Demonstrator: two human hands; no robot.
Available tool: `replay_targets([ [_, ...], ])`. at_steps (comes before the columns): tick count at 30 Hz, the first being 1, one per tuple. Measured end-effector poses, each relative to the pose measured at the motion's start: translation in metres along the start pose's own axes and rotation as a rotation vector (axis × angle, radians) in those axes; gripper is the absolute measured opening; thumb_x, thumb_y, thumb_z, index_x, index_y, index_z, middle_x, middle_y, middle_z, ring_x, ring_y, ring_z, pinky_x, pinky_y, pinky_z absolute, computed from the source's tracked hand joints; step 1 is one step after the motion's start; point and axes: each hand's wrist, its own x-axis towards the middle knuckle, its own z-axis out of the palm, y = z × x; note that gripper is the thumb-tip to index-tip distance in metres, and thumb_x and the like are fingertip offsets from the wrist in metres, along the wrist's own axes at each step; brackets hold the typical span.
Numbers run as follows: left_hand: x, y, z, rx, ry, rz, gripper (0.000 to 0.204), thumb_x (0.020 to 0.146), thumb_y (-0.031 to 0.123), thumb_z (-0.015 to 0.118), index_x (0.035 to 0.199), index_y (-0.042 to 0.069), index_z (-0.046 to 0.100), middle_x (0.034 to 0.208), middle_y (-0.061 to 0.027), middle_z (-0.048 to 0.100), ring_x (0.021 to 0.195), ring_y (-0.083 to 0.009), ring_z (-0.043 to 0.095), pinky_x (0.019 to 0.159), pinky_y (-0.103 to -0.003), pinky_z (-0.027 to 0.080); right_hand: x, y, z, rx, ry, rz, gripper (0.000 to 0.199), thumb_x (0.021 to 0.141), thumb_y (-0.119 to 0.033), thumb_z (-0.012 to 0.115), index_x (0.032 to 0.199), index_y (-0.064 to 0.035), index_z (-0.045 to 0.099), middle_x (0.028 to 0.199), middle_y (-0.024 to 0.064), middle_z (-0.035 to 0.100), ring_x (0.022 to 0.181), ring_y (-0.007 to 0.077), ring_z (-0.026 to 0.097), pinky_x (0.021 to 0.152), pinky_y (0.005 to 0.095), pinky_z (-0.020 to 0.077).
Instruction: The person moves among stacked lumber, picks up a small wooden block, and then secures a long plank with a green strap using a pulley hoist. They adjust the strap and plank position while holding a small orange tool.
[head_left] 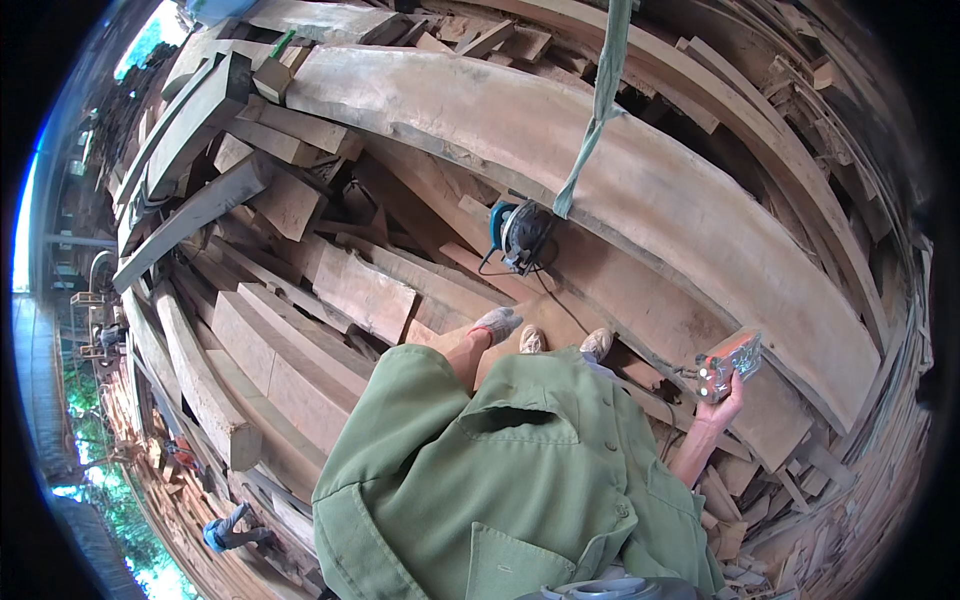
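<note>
1. Orange-and-clear small packet [729, 362] sits clamped in the right hand [722, 405] fingers, right of the broad plank [560, 150].
2. Gloved left hand [497, 324] rests empty, fingers loosely together.
3. Circular saw [518, 234] lies untouched on that plank; no fresh cut shows.

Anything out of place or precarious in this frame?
A blue circular saw lies unattended on the big plank, its cord trailing toward the person's feet. The right hand grips an orange-and-clear packet; the gloved left hand rests on timber.
</note>
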Motion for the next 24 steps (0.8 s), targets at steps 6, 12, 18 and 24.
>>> replay_targets([
  [6, 0.007, 0.000, 0.003, -0.054, 0.019, -0.004, 0.066, 0.088, 0.044, 0.057, 0.135, -0.001, 0.051, 0.134, -0.0204, 0.056, 0.125, -0.0329, 0.053, 0.105, -0.037, 0.040, 0.000, 0.001, 0.005, 0.004, 0.001, -0.005, 0.047, 0.091, -0.014, 0.062, 0.133, -0.0004, 0.046, 0.125, 0.0140, 0.059, 0.111, 0.0295, 0.059, 0.095, 0.0530, 0.0502],
  [12, 0.013, 0.004, 0.000, -0.022, -0.009, 0.002, 0.066, 0.088, 0.045, 0.057, 0.135, -0.001, 0.050, 0.135, -0.0204, 0.055, 0.126, -0.0328, 0.052, 0.106, -0.037, 0.039, -0.003, 0.003, 0.014, 0.012, 0.034, -0.005, 0.038, 0.092, -0.014, 0.060, 0.126, 0.0002, 0.052, 0.120, 0.0135, 0.062, 0.106, 0.0289, 0.062, 0.093, 0.0501, 0.0517],
  [18, 0.010, 0.008, -0.003, -0.037, -0.008, 0.007, 0.067, 0.089, 0.045, 0.056, 0.136, -0.002, 0.050, 0.135, -0.0206, 0.055, 0.126, -0.0327, 0.052, 0.105, -0.037, 0.039, -0.003, 0.004, 0.020, 0.005, 0.016, 0.008, 0.039, 0.091, -0.014, 0.061, 0.127, -0.0005, 0.051, 0.120, 0.0132, 0.062, 0.107, 0.0292, 0.062, 0.093, 0.0516, 0.0511],
  [24, 0.007, 0.008, -0.008, -0.054, -0.010, -0.003, 0.067, 0.089, 0.045, 0.056, 0.137, -0.002, 0.049, 0.135, -0.0205, 0.055, 0.126, -0.0327, 0.052, 0.105, -0.037, 0.040, 0.000, 0.008, 0.023, 0.004, -0.038, 0.015, 0.042, 0.090, -0.014, 0.061, 0.129, -0.0015, 0.050, 0.121, 0.0122, 0.062, 0.108, 0.0275, 0.061, 0.093, 0.0501, 0.0509],
])
